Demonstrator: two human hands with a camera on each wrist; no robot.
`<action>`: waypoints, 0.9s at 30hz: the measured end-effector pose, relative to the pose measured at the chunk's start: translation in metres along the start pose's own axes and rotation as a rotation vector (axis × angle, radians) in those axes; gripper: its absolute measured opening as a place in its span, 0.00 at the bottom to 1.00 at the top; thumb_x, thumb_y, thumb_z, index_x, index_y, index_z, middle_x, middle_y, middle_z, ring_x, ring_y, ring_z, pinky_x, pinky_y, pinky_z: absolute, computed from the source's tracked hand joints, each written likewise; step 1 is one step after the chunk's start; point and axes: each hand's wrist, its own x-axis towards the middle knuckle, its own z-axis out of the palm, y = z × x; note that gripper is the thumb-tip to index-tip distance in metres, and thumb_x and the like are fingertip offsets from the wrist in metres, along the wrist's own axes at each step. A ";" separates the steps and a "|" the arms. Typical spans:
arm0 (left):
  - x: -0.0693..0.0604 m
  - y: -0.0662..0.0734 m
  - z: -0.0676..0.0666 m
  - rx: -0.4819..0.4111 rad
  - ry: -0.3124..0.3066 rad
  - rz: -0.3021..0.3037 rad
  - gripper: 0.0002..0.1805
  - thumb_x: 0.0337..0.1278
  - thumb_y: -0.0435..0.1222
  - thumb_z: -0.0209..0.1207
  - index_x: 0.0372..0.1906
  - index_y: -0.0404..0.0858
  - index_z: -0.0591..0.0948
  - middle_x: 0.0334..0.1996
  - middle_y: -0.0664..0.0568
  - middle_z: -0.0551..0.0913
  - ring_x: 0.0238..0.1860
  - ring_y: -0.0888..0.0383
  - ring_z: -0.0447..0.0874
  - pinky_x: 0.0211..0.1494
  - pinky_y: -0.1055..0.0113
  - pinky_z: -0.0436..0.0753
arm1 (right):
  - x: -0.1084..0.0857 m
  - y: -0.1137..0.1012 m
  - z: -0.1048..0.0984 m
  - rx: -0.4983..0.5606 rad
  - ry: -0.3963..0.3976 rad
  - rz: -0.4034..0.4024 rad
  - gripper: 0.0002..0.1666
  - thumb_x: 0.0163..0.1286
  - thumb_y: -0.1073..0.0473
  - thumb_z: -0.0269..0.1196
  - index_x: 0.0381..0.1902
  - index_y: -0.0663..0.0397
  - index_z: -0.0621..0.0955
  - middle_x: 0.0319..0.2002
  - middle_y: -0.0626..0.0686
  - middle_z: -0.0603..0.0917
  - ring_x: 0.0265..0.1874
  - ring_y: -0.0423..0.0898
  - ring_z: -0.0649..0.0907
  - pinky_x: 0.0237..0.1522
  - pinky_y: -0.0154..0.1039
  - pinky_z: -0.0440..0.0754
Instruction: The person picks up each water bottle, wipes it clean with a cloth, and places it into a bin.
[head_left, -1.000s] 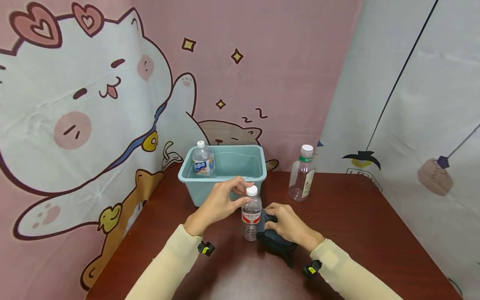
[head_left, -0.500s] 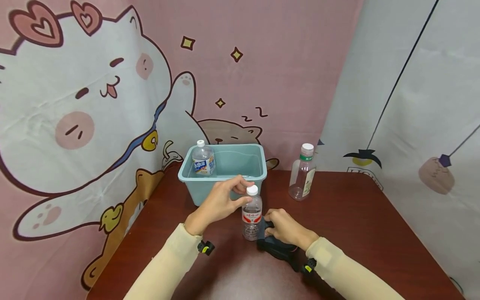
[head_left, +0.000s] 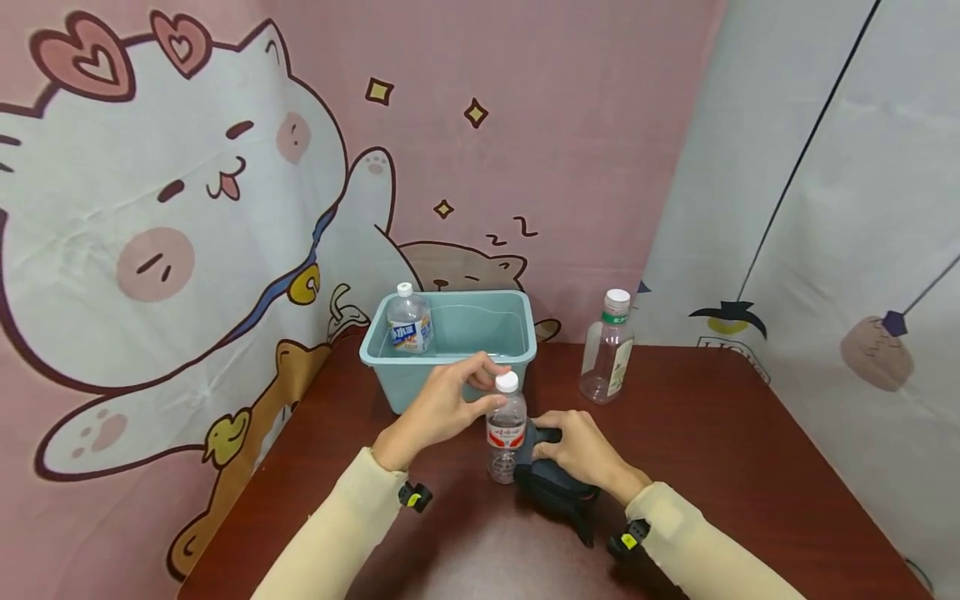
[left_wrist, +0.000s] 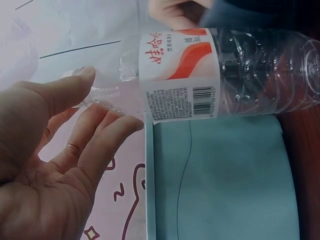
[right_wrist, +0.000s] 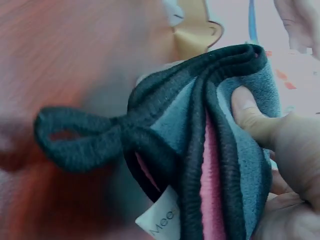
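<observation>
A clear bottle (head_left: pixel 507 433) with a red and white label and white cap stands upright on the table. My left hand (head_left: pixel 442 404) pinches it at the cap and neck between thumb and fingers; the left wrist view shows the thumb (left_wrist: pixel 70 92) at the neck. In my right hand (head_left: pixel 588 454) is a bunched dark grey-blue cloth (head_left: pixel 551 479), held against the bottle's right side. Black edging, a hanging loop and a white tag (right_wrist: pixel 162 217) on the cloth (right_wrist: pixel 195 125) appear in the right wrist view.
Behind my left hand sits a light blue-green bin (head_left: pixel 450 362), holding a clear bottle (head_left: pixel 410 325) with a blue and white label. Another clear bottle (head_left: pixel 606 354) with a green neck band stands at the back right of the brown table (head_left: pixel 720 450). A patterned curtain hangs behind.
My right hand and the cloth dipped slightly along the bottle's side, then came back up. My left hand stays at the bottle's top.
</observation>
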 end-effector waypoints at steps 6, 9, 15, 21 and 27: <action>-0.001 -0.001 -0.001 0.006 0.002 -0.001 0.20 0.72 0.38 0.81 0.63 0.49 0.89 0.49 0.54 0.97 0.50 0.56 0.96 0.56 0.62 0.94 | 0.005 -0.017 -0.014 0.073 0.094 -0.012 0.27 0.65 0.62 0.88 0.62 0.51 0.96 0.55 0.47 0.98 0.52 0.45 0.96 0.58 0.44 0.96; -0.002 -0.002 -0.002 -0.002 -0.001 -0.006 0.20 0.72 0.38 0.81 0.63 0.49 0.89 0.50 0.54 0.97 0.50 0.56 0.96 0.57 0.62 0.94 | 0.007 -0.026 -0.022 0.083 0.140 -0.030 0.27 0.66 0.63 0.88 0.63 0.52 0.95 0.55 0.48 0.98 0.53 0.46 0.97 0.59 0.44 0.96; -0.003 -0.004 -0.001 -0.015 -0.008 -0.021 0.21 0.72 0.38 0.81 0.64 0.50 0.89 0.49 0.54 0.97 0.51 0.56 0.96 0.57 0.61 0.94 | 0.014 -0.043 -0.033 0.151 0.199 -0.053 0.27 0.67 0.60 0.88 0.63 0.48 0.96 0.56 0.48 0.98 0.55 0.48 0.97 0.56 0.34 0.94; -0.002 -0.005 -0.002 -0.015 -0.015 -0.026 0.20 0.73 0.37 0.81 0.63 0.50 0.89 0.47 0.55 0.97 0.51 0.56 0.96 0.58 0.61 0.93 | 0.023 -0.056 -0.038 0.193 0.224 -0.069 0.25 0.68 0.56 0.87 0.62 0.45 0.96 0.55 0.46 0.98 0.55 0.48 0.97 0.53 0.30 0.93; 0.001 -0.005 -0.003 -0.013 -0.017 -0.012 0.20 0.73 0.37 0.81 0.64 0.49 0.89 0.45 0.54 0.96 0.51 0.56 0.96 0.55 0.60 0.93 | 0.025 -0.058 -0.040 0.119 0.218 -0.101 0.25 0.68 0.58 0.87 0.62 0.48 0.96 0.55 0.47 0.98 0.55 0.49 0.97 0.54 0.36 0.95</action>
